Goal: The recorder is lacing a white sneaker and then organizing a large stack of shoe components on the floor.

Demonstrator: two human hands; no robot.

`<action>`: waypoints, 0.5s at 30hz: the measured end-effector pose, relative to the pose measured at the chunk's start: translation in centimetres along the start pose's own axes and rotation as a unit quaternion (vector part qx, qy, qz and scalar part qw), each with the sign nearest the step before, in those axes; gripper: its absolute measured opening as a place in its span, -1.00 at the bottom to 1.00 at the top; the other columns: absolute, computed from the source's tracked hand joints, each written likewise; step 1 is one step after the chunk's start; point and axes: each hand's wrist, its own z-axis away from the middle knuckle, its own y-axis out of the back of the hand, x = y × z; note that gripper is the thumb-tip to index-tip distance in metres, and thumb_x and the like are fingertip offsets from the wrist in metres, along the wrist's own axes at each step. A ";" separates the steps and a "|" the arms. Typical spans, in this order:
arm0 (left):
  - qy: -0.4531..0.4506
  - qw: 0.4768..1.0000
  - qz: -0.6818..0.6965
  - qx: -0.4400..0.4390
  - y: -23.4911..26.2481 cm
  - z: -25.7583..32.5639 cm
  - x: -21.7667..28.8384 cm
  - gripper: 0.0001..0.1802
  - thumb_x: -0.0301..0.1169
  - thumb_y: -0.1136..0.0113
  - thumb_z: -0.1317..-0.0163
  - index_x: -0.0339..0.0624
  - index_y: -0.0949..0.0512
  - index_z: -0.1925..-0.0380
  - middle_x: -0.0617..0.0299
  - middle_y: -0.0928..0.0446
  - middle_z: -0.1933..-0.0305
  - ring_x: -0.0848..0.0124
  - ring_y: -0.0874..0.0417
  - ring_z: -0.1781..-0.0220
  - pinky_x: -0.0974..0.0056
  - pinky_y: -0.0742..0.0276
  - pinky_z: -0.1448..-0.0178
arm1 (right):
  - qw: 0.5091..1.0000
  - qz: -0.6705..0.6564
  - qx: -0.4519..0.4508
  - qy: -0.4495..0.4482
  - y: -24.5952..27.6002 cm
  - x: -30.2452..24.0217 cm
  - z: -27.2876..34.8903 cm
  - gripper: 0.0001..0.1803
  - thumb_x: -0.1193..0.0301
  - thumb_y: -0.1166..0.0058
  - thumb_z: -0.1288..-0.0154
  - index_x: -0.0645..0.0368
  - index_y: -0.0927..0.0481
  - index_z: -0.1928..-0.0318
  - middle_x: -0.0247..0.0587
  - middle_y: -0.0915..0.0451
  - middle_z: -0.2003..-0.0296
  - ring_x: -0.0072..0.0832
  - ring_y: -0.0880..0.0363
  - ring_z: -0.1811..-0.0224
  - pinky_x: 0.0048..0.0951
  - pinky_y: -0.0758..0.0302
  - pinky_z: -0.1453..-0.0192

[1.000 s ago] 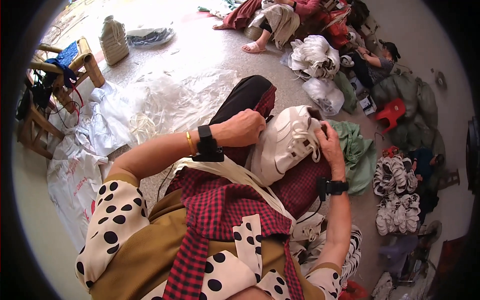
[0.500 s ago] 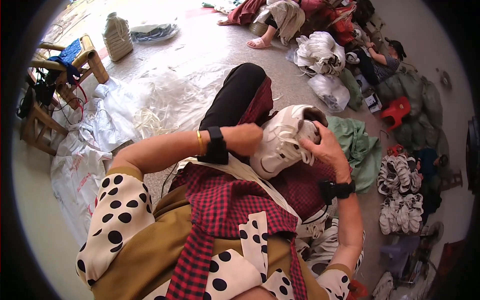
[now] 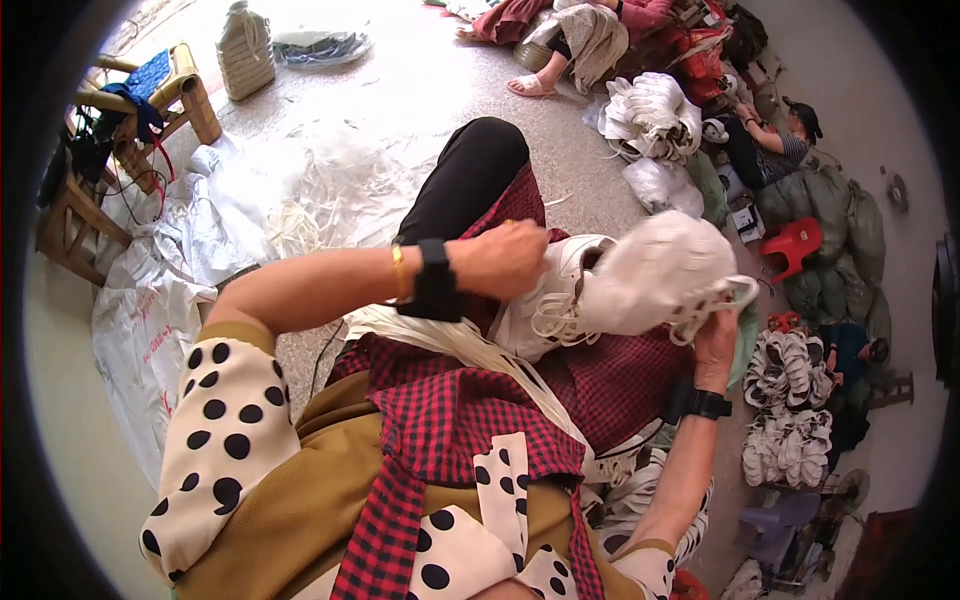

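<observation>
While held over the lap: white shoe (image 3: pixel 640 280), sole up
left hand (image 3: pixel 505 258): closed at its laces (image 3: pixel 555 322)
right hand (image 3: pixel 715 335): gripping the toe
risk: loose laces could snag or slip, I reckon

Matt white leather-like sneaker (image 3: pixel 640 280) with woven cloth laces (image 3: pixel 555 325), shown above a checked red cloth apron (image 3: pixel 470 420); rough concrete floor (image 3: pixel 420 90) beyond.

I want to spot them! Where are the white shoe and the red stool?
shoe (image 3: pixel 655 275), head view, on its rounded side.
stool (image 3: pixel 795 243), head view, on its seat.
</observation>
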 end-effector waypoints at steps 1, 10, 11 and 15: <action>0.101 0.987 0.120 0.036 -0.3 -1.6 -0.2 -0.60 -0.22 -0.02 -0.30 -0.44 -0.54 0.39 -0.18 -0.56 0.31 -0.08 -0.59 0.15 -0.03 -0.49 0.02 | 0.994 0.095 -0.053 0.013 -1.9 -0.4 0.3 -0.60 0.27 -0.06 -0.36 0.24 -0.49 -0.11 -0.29 -0.60 0.08 -0.36 -0.61 0.17 -0.32 -0.57 0.07; 0.375 0.804 0.432 -0.162 -4.2 -4.5 -2.9 0.07 0.47 0.28 -0.17 -0.29 -0.23 -0.35 -0.21 -0.19 -0.39 -0.21 -0.21 -0.39 -0.27 -0.22 -0.33 | 0.817 0.515 -0.259 -0.002 -11.2 -3.8 2.4 -0.53 0.28 -0.22 -0.09 0.34 -0.56 0.04 0.08 -0.65 0.28 -0.19 -0.62 0.27 -0.33 -0.51 0.06; 0.384 0.791 0.455 -0.140 -4.4 -4.3 -3.0 0.11 0.50 0.29 -0.14 -0.29 -0.22 -0.35 -0.22 -0.21 -0.38 -0.19 -0.22 -0.39 -0.24 -0.21 -0.35 | 0.813 0.512 -0.277 -0.010 -11.2 -3.6 2.5 -0.53 0.28 -0.22 -0.09 0.34 -0.56 0.04 0.08 -0.65 0.28 -0.19 -0.62 0.27 -0.33 -0.51 0.06; 0.366 0.805 0.447 -0.136 -4.8 -4.3 -3.2 0.00 0.43 0.25 -0.21 -0.26 -0.30 -0.30 -0.13 -0.34 -0.29 0.00 -0.37 -0.30 -0.11 -0.29 -0.30 | 0.779 0.553 -0.294 -0.013 -10.2 -2.0 1.7 -0.23 0.22 -0.31 0.02 0.43 -0.38 -0.16 0.19 -0.58 0.04 -0.15 -0.58 0.00 -0.35 -0.43 -0.18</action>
